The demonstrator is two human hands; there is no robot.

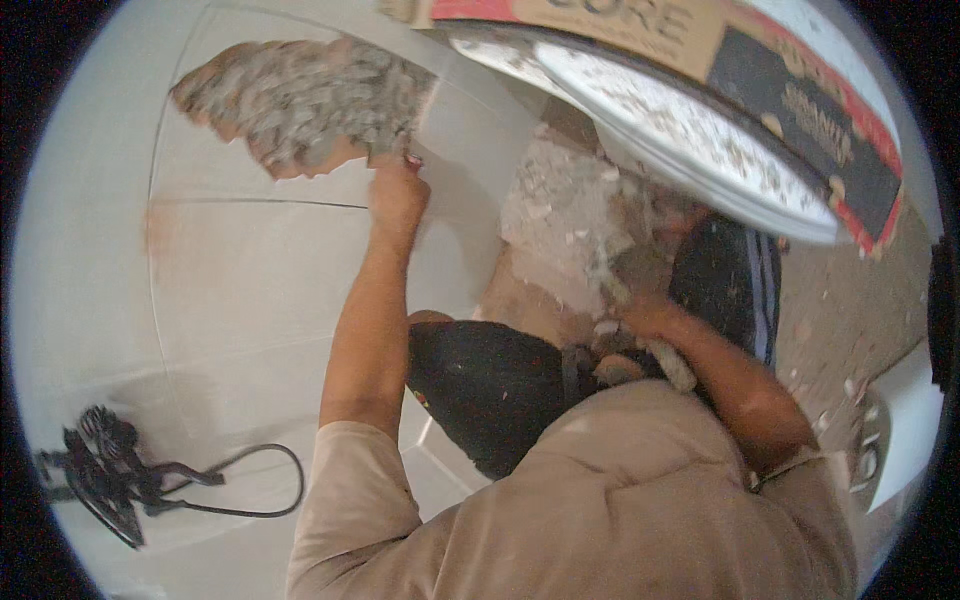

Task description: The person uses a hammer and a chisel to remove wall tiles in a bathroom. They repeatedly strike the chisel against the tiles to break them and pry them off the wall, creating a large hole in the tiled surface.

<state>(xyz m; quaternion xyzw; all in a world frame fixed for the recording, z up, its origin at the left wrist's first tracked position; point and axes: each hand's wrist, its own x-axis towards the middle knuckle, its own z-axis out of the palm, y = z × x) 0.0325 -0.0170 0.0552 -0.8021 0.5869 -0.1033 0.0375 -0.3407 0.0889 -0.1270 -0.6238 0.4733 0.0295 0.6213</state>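
Observation:
My left hand (398, 195) is closed in a fist against the white wall tiles (260, 270), at the lower right edge of a broken-out patch. A small reddish end of something pokes out above the fist; the rest is hidden. Inside the patch (320, 100) rough grey mortar shows, with a jagged tile edge and some reddish brick colour along the bottom. Low by my knees, my right hand (648, 318) is blurred, its fingers wrapped round a pale-handled tool (674, 366). One end of the handle sticks out below the hand; the tool's head is too smeared to make out.
A cardboard box (800, 90) and a white dusty round lid or basin (690, 130) fill the upper right. Tile rubble (570, 220) covers the floor ahead. A black cable bundle (110, 470) hangs at the left wall. A white object (905, 425) stands at the far right.

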